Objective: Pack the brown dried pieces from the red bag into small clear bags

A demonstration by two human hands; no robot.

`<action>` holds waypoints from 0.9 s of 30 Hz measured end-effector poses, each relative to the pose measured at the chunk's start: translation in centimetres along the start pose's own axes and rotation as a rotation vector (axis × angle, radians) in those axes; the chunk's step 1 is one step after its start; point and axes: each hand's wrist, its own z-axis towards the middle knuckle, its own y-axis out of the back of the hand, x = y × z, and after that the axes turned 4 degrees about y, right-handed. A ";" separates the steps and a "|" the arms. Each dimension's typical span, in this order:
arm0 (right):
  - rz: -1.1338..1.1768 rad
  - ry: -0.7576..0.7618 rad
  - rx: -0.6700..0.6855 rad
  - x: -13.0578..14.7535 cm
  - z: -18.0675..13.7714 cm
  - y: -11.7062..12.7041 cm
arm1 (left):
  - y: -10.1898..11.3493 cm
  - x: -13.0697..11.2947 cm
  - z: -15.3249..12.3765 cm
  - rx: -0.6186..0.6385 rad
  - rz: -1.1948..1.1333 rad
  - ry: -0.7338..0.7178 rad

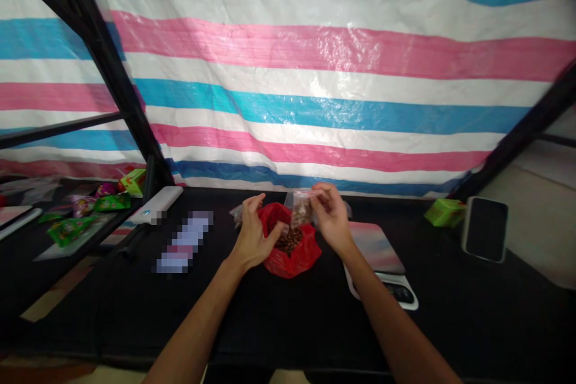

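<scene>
A red plastic bag [294, 265] stands open on the black table, with small brown beans or seeds [290, 242] inside it. My right hand [333, 221] pinches the top edge of a small clear zip bag [300, 210], which hangs over the red bag's far side and has brownish contents. At the red bag's left rim is my left hand [251, 235], thumb and fingers spread apart and nothing held. Behind that hand lies another clear bag [236, 215], partly hidden. Beside my right forearm rests a flat kitchen scale [375, 246] with a dark display.
A phone [485, 229] leans near a green box [444, 212] at right. To the left lie a white oblong device [159, 204], a pixelated strip [185, 243] and several bright snack packets [69, 229]. Striped tarp [315, 90] and black frame bars [112, 81] enclose the table.
</scene>
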 end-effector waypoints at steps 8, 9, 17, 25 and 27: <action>-0.312 -0.340 0.376 -0.7 -0.9 14.1 | -0.1 0.5 0.4 0.231 0.104 0.164; -0.356 -0.365 0.425 -1.1 -0.9 15.0 | 0.0 0.4 0.4 0.273 0.104 0.193; -0.485 -0.245 0.448 -3.6 -1.8 14.3 | 1.5 -0.2 1.1 0.292 -0.110 0.316; -0.501 -0.234 0.272 -1.4 -3.6 17.5 | 1.1 0.5 1.3 0.180 0.011 0.160; -0.512 -0.251 0.310 -0.6 -4.3 18.2 | 0.9 0.9 1.2 0.174 -0.005 0.224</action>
